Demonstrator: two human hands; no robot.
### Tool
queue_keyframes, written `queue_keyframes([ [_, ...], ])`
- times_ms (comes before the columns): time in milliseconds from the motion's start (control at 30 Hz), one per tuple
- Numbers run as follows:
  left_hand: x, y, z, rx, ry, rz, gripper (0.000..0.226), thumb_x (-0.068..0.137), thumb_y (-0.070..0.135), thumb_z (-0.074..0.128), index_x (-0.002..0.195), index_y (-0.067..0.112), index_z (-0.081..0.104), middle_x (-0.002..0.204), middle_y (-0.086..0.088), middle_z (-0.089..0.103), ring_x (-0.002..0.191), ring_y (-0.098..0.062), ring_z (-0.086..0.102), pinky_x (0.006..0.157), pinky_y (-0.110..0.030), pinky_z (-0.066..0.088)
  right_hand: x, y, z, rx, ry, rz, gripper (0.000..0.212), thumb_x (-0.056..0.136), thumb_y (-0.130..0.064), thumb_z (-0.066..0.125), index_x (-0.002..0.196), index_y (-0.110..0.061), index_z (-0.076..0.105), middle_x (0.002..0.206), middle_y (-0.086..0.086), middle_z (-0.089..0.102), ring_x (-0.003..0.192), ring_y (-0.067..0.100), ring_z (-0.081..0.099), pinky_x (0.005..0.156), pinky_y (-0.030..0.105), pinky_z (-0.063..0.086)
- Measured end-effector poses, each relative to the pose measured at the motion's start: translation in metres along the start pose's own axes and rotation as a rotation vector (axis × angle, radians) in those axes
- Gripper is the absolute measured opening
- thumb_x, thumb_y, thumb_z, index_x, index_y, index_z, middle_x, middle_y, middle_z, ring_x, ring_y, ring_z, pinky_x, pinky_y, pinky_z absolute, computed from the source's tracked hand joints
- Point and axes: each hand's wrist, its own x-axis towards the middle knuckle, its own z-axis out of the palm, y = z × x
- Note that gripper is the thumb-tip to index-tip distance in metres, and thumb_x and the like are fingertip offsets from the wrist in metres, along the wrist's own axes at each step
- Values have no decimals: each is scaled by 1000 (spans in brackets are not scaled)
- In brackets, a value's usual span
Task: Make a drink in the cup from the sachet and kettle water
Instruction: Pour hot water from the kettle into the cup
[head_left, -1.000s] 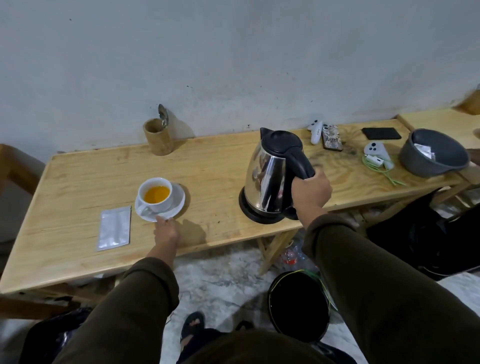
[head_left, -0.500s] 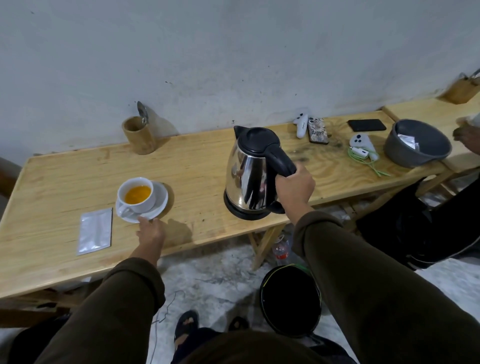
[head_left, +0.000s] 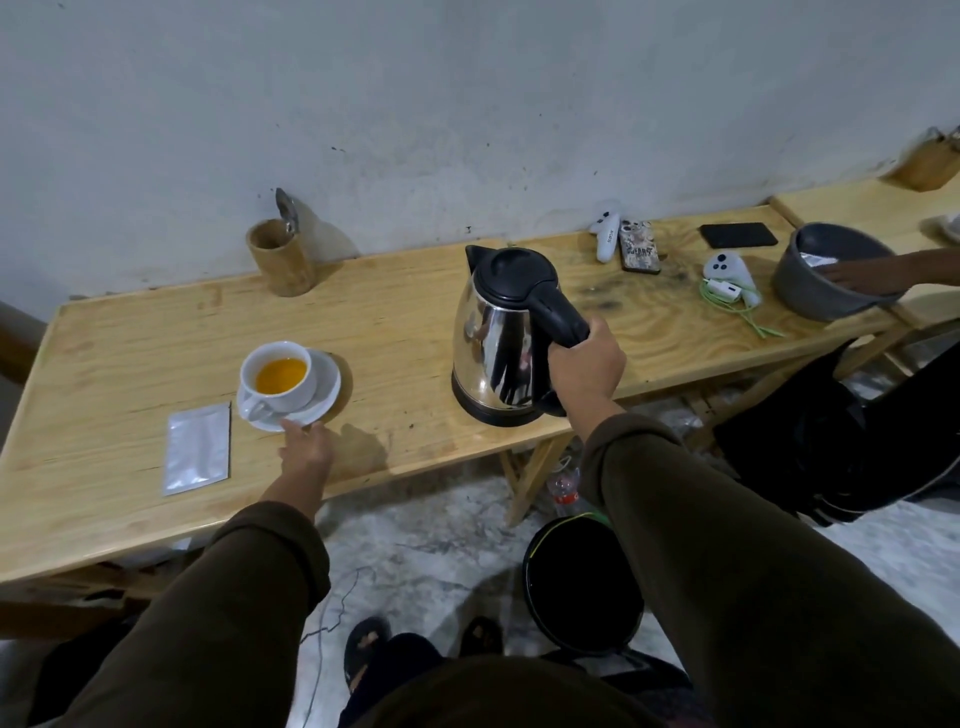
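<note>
A white cup (head_left: 280, 376) holding orange liquid sits on a white saucer (head_left: 324, 387) on the wooden table (head_left: 130, 338). My left hand (head_left: 306, 449) pinches the saucer's near rim. A silver sachet (head_left: 196, 448) lies flat just left of the saucer. The steel kettle (head_left: 496, 343) with a black lid stands upright on the table to the right of the cup. My right hand (head_left: 587, 366) is closed around the kettle's black handle.
A bamboo holder (head_left: 280, 257) with a spoon stands at the back by the wall. Two phones (head_left: 641, 252), white controllers (head_left: 727, 270), a green cable and a grey bowl (head_left: 826, 288) lie at the right, where another person's hand (head_left: 867, 275) reaches into the bowl. A black bin (head_left: 582, 582) stands on the floor.
My hands keep their grips on the saucer and kettle handle; the kettle stays on the table. Another person's hand has reached into the grey bowl at the right.
</note>
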Motion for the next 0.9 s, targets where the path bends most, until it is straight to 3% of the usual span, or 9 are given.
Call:
queue_keyframes([
  [100,1,1,-7,2,-53,-4,67,96,42,32,151,31,-4,157,-18,23,142,-41,27,116,-55,25,-5,-1,2,25,33,10,22,77,-5,63,94,-11,50,100,10,58,92,26,55,78,33,46],
  [300,-16,6,-17,29,-96,65,63,99,34,31,154,20,1,152,-18,34,136,-39,37,115,-49,31,-26,0,23,85,156,123,53,80,-12,61,129,-5,41,132,14,41,119,32,45,100,41,42],
  [433,-14,0,-37,59,-141,128,55,96,38,34,147,18,30,146,-17,44,130,-37,46,112,-50,36,-48,-4,36,54,216,191,80,82,-18,63,146,-6,18,149,15,25,135,32,29,113,43,32],
  [533,-14,-6,-54,67,-188,161,51,96,39,36,142,18,40,143,-15,48,129,-37,47,112,-50,36,-65,-6,48,61,261,219,87,84,-25,63,150,-10,8,155,12,16,142,30,21,116,44,30],
  [700,-10,-14,-80,9,-228,136,49,95,36,37,138,13,47,143,-15,49,129,-36,48,112,-50,37,-102,-24,83,93,252,303,77,86,-23,58,149,-17,16,151,7,21,137,27,31,113,43,34],
  [800,2,-22,-94,-75,-238,87,50,94,36,39,140,17,44,146,-11,46,132,-34,45,113,-50,36,-125,-47,113,122,100,299,61,90,-19,55,145,-14,30,150,8,24,136,27,34,111,38,34],
  [900,-3,-17,-108,-117,-244,56,52,94,37,40,142,17,41,149,-9,42,136,-32,41,115,-48,33,-142,-66,142,117,-89,290,38,92,-19,52,129,-11,52,142,9,40,125,29,48,102,32,40],
])
